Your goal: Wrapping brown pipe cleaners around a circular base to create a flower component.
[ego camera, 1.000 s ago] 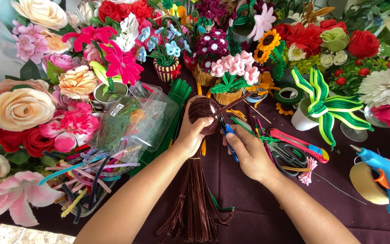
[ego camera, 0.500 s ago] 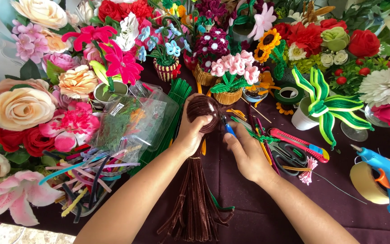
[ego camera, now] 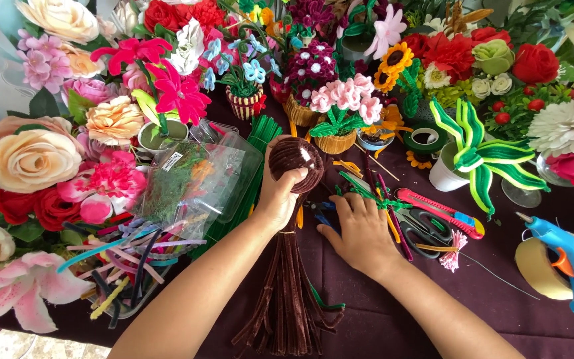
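My left hand (ego camera: 280, 193) is closed around a dark brown ball (ego camera: 297, 163) of wound pipe cleaner and holds it upright above the table. Below it lies a bundle of brown pipe cleaners (ego camera: 287, 292), fanned toward the near edge. My right hand (ego camera: 360, 229) rests palm down on the dark cloth, fingers spread over blue and green pipe cleaner pieces (ego camera: 323, 216). Whether it grips any of them is hidden. Scissors (ego camera: 423, 226) and a red utility knife (ego camera: 440, 213) lie just right of that hand.
Handmade flowers and small potted flower pieces crowd the far and left sides. A clear plastic bag (ego camera: 200, 176) and loose coloured pipe cleaners (ego camera: 127, 256) lie at left. A blue glue gun (ego camera: 569, 262), a tape roll (ego camera: 543, 269) and a white pot with a green striped plant (ego camera: 479, 163) are at right.
My right hand has left the brown ball and come down flat onto the cloth among the small pieces. My left hand still holds the ball, slightly higher.
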